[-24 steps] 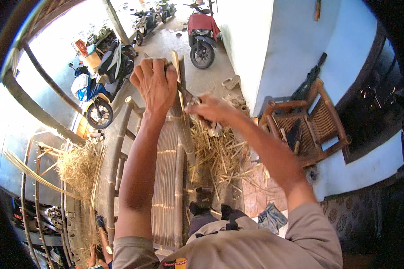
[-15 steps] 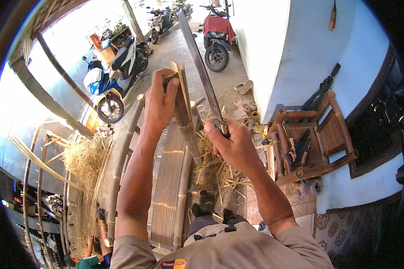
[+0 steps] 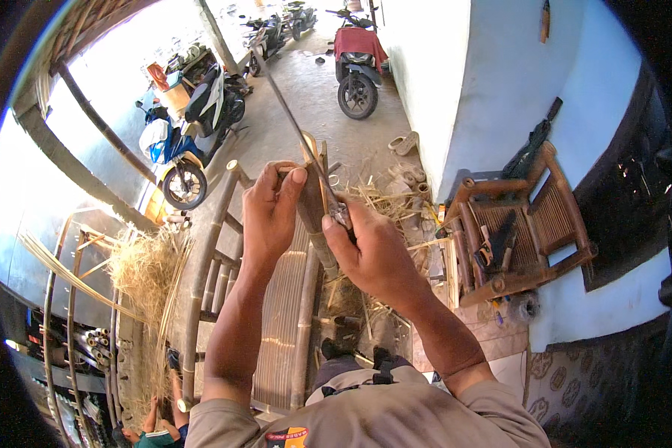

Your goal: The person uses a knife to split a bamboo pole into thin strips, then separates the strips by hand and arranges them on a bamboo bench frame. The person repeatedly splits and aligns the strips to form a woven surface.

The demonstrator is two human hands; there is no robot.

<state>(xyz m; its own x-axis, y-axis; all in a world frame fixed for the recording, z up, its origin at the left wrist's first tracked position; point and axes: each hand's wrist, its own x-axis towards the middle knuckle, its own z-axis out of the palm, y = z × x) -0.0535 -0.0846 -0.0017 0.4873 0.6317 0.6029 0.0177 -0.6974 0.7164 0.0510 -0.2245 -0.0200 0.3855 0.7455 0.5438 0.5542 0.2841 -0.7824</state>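
Observation:
In my left hand (image 3: 272, 213) I grip the upper part of a split bamboo piece (image 3: 310, 209), its fingers closed at the split top. A machete (image 3: 282, 103) is in my right hand (image 3: 372, 250), fingers wrapped round its handle. Its long blade slants up and to the left, crossing the bamboo's top between the split parts. The bamboo stands nearly upright, leaning slightly, with its lower end beside a slatted bamboo bench (image 3: 280, 328). My right hand is close against the bamboo's right side and hides part of it.
At right stands a bamboo chair (image 3: 493, 224) with tools on its seat. Shavings (image 3: 145, 272) pile up at left, and more litter the floor ahead. Another person (image 3: 157, 437) is at the lower left. Motorbikes (image 3: 358, 86) are parked farther off.
My right hand and the machete have come down and left, so the blade now crosses the bamboo's top. My left hand, with the bamboo, has lowered.

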